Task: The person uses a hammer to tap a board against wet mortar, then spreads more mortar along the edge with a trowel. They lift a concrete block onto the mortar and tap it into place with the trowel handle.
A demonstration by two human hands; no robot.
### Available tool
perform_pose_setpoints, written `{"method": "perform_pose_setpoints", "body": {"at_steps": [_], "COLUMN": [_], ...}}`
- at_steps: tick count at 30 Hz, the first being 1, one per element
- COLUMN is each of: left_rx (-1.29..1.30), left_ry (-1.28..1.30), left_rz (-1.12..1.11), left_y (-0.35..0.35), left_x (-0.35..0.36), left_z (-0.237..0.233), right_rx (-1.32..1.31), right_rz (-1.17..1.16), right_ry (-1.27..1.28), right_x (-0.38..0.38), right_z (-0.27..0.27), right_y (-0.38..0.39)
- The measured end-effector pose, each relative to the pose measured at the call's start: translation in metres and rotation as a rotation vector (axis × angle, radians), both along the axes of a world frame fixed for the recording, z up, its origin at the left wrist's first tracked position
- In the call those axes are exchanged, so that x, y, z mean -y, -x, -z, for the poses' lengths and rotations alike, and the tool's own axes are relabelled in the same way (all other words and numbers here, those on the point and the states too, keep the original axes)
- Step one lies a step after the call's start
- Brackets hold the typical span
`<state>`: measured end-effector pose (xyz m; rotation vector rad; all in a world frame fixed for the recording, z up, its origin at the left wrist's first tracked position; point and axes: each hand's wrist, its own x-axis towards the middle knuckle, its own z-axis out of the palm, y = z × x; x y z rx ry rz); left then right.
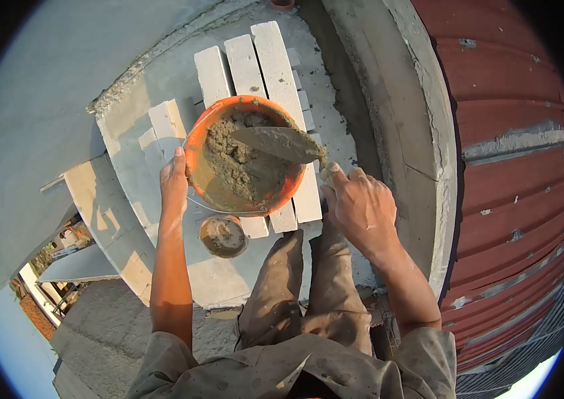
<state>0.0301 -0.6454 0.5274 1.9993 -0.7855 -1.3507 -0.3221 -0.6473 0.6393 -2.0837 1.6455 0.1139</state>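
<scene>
Site: outdoors, sunlit. A pale concrete slab (325, 110) lies below you, rough at its edges, with a grey wall (36, 100) on the left. On the right a concrete parapet (411, 126) runs alongside, and past it ribbed red roof sheeting (511, 86) slopes away.

On the slab: three long pale blocks (275, 60) lie side by side, running under the orange bucket (248, 101). The bucket's base is hidden, so you cannot confirm full contact with them. A small tub (222, 237) with grey residue stands just beside it, on the side nearer you.

Grips: your right grip (361, 203) is closed round the handle end of the trowel (275, 143); its blade lies across the bucket's mouth, coated, over the wet mortar (235, 159). Your left grip (174, 179) is at the bucket's left rim, thumb up; the fingers are partly hidden — cannot tell whether they clasp the rim or only steady it.

Step in hand, as judged: working or scooping mortar inside the bucket. The mix looks thick and lumpy, wetter toward the lower side. The next move calls for a braced bucket and a level blade — a tilt could drop mortar over the rim onto the blocks.
</scene>
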Motion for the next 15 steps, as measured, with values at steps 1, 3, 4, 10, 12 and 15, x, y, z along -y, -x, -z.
{"method": "perform_pose_setpoints", "body": {"at_steps": [1,3,4,10,12,15], "left_rx": [0.07,0.109,0.186,0.267,0.303,0.358], "left_ry": [0.04,0.153,0.098,0.341,0.302,0.201], "left_rz": [0.073,0.103,0.154,0.072,0.074,0.121], "left_y": [0.009,0.046,0.059,0.091,0.076,0.045], "left_x": [0.001,-0.001,-0.002,-0.009,-0.007,-0.01], "left_z": [-0.006,-0.025,-0.033,-0.033,-0.027,-0.012], "right_rx": [-0.113,-0.122,-0.02,0.562,0.603,0.669], "right_rz": [-0.028,-0.026,-0.045,0.291,0.356,0.401], "right_ry": [0.077,0.025,-0.119,-0.509,-0.504,-0.461], "right_x": [0.0,-0.005,-0.011,-0.051,-0.058,-0.069], "right_z": [0.017,0.05,0.057,0.053,0.043,0.038], "right_y": [-0.018,-0.041,-0.039,0.001,0.005,0.009]}}
